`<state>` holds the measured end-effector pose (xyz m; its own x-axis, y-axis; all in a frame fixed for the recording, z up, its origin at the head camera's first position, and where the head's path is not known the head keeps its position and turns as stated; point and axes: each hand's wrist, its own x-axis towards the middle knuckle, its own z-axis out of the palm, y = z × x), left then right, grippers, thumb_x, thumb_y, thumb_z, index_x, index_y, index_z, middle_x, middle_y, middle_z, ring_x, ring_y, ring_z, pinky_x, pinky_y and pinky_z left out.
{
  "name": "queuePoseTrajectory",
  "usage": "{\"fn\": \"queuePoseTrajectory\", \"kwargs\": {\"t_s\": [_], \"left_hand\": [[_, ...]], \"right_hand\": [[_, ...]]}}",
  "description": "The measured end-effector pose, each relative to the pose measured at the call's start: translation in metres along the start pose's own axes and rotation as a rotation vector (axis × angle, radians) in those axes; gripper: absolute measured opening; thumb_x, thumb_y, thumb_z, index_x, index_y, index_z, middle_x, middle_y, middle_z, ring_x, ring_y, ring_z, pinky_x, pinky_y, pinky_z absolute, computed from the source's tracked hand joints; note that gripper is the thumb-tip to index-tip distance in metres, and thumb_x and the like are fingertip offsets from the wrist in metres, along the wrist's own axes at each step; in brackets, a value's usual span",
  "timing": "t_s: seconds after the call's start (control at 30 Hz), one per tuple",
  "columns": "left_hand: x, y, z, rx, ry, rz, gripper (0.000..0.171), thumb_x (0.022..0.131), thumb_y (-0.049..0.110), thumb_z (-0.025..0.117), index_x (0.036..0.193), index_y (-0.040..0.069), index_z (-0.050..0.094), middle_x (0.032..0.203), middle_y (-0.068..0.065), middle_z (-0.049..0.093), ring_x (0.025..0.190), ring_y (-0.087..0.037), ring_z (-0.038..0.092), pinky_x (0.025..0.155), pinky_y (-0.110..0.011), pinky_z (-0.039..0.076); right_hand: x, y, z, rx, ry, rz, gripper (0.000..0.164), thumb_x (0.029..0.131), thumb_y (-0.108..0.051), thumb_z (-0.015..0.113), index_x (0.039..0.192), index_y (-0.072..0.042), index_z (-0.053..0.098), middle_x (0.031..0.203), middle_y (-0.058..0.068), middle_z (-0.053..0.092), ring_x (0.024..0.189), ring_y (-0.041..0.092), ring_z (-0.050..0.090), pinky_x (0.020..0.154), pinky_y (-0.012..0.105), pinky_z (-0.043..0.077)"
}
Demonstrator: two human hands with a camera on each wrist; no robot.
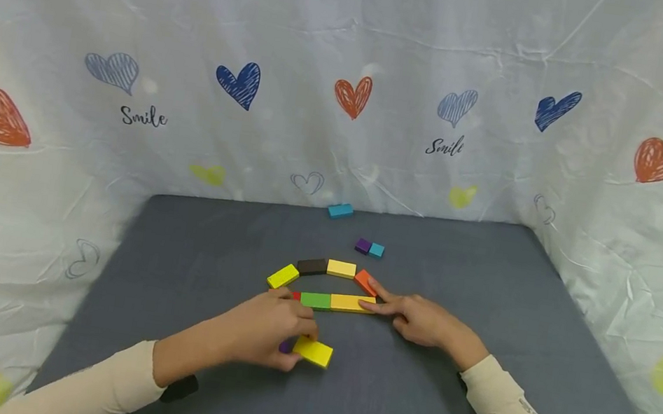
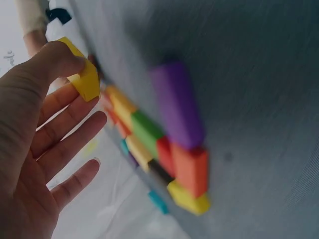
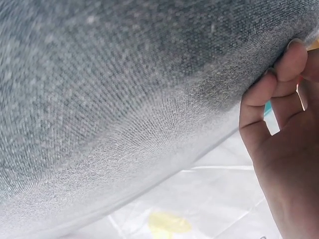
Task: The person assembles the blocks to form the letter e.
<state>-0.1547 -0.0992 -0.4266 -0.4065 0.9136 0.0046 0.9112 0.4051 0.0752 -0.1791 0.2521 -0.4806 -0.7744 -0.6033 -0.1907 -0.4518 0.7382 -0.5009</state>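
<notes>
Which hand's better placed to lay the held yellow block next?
Probably the left hand: it pinches the yellow block, while the right hand touches the amber block and the orange block beyond it.

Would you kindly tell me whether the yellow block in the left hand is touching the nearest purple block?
Apart: the left wrist view shows grey tabletop plainly between the held yellow block and the purple block.

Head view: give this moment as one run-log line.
left hand: pinches yellow block | right hand: touches orange block, amber block | blue block: at far edge of table
</notes>
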Motion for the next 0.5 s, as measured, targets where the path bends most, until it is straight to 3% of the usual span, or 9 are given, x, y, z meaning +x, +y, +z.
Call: {"fn": "queuePoseTrajectory", "kwargs": {"t_s": [0.13,0.27,0.5], "left_hand": [[-0.005,0.008,0.017,-0.032,-0.065,0.008,0.025,0.094,0.042,0.077,0.116,0.029,0.075,0.107,0.017,0.068,0.095,-0.003,0.060,0.102,-0.044,0.047],[-0.007,0.010,0.030,-0.055,-0.089,0.015,0.023,0.093,0.041,0.080,0.113,0.032,0.074,0.103,0.019,0.066,0.091,-0.001,0.057,0.100,-0.041,0.047],[-0.011,0.011,0.041,-0.028,-0.063,0.044,0.023,0.092,0.042,0.080,0.112,0.032,0.075,0.104,0.018,0.066,0.093,-0.002,0.057,0.100,-0.040,0.046]], "right_hand": [[0.001,0.000,0.001,-0.009,-0.006,0.012,0.076,0.100,0.006,0.054,0.158,-0.043,0.046,0.175,-0.007,0.021,0.049,0.007,0.026,0.049,0.023,0.030],[0.001,0.000,0.001,-0.013,-0.013,0.013,0.077,0.100,0.007,0.053,0.158,-0.043,0.046,0.175,-0.007,0.021,0.049,0.007,0.026,0.049,0.023,0.031],[0.001,0.001,0.001,-0.022,-0.010,0.013,0.077,0.100,0.007,0.053,0.158,-0.044,0.046,0.175,-0.005,0.022,0.050,0.007,0.027,0.050,0.024,0.032]]}}
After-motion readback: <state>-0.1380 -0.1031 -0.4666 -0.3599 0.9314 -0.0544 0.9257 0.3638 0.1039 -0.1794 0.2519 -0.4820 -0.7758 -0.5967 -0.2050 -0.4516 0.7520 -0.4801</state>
